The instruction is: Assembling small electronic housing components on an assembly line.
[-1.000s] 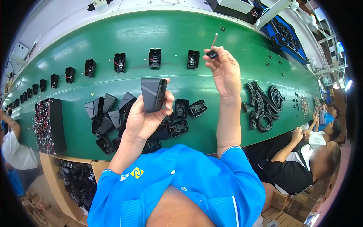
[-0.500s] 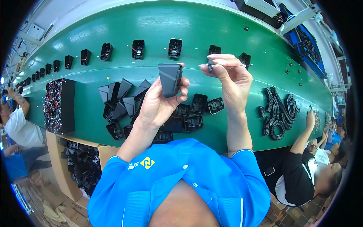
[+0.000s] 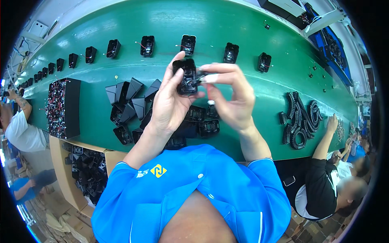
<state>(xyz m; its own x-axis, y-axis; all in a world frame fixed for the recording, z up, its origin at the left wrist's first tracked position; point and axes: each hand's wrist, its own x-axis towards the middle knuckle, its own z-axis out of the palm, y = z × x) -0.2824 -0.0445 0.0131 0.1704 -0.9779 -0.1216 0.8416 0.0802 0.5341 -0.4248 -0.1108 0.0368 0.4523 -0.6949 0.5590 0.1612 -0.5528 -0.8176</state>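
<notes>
My left hand (image 3: 168, 101) grips a black plastic housing (image 3: 186, 77), its hollow inner side facing up toward me. Close against the housing's right edge, my right hand (image 3: 231, 95) pinches a small dark part (image 3: 199, 77) with a red wire; motion blur hides its exact shape. A white connector end hangs below those fingers. Below my hands, on the green bench (image 3: 259, 101), lie more black housings (image 3: 208, 128), some hollow side up. Others (image 3: 134, 87), to the left of my left forearm, rest with their smooth backs showing.
A row of black housings (image 3: 148, 45), several with red wires, runs along the bench. On the left stands a black box (image 3: 72, 107) full of small wired parts, above a carton (image 3: 67, 178) of black pieces. Black part strips (image 3: 298, 121) lie right, near a co-worker's arm (image 3: 326, 139).
My left hand has turned the housing from its smooth back to its hollow side. My right hand has brought the small wired part leftward and down to the housing's edge.
</notes>
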